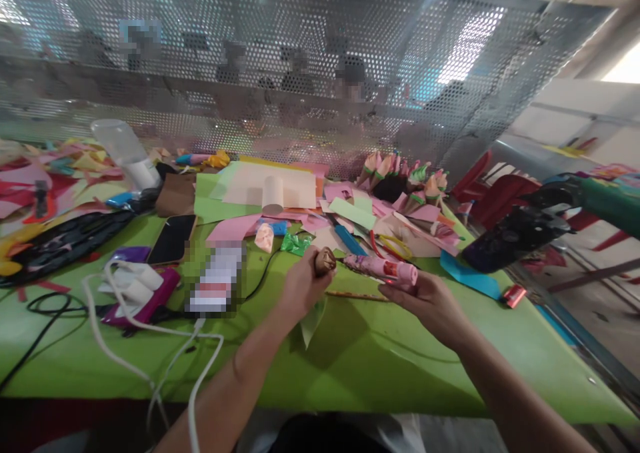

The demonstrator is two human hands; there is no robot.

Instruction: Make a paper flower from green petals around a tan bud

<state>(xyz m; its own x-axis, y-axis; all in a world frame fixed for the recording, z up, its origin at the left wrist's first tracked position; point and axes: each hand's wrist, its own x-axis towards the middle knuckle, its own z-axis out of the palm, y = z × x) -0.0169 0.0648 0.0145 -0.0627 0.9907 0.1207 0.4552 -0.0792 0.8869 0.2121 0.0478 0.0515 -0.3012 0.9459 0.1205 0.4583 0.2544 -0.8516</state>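
Observation:
My left hand (304, 285) is closed round a brown rolled paper piece (326, 261) near the middle of the table. A pointed green paper leaf (313, 323) hangs below that hand; whether it is joined to the brown piece, I cannot tell. In my right hand (425, 300) is a pink glue gun (383, 268), its thin dark nozzle aimed left at the brown piece. The tip comes very close to the paper, but contact is unclear. Beneath the glue gun runs a thin brown stick (357, 296).
Paper sheets (280, 183) and scraps lie across the back of the green table (380, 386), with paper flowers (400, 173) behind. At left are a lit phone (217, 280), a dark phone (173, 240), a magenta power strip (167, 293) and white cables. A dark bottle (515, 236) is at right.

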